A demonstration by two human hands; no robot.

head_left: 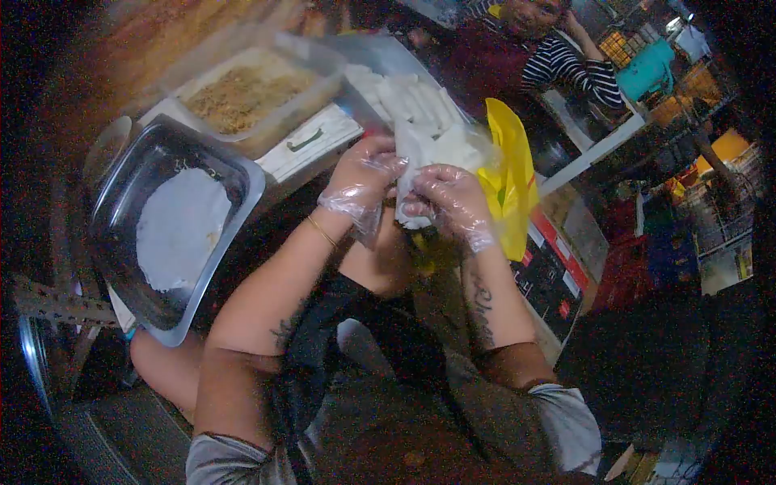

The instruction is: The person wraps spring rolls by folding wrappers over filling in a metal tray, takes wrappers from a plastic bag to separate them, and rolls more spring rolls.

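In clear plastic gloves, my left hand (365, 179) and my right hand (454, 202) meet near the middle of the view, fingers pinched on a limp white spring roll wrapper (414, 158). Part of the wrapper hangs below the fingertips. Just beyond my hands lie several white rolls (416, 101) side by side. To the left, a metal tray (249, 206) holds round white wrapper sheets (182, 230). Behind it, a clear plastic container (330, 89) has a brown crumbly filling (242, 97) in it.
A yellow plastic bag (509, 178) stands right beside my right hand. A white lid-like panel with a green mark (311, 141) lies by the container. A dark printed box (541, 283) is at the right. Across from me sits a person in a striped sleeve (574, 69).
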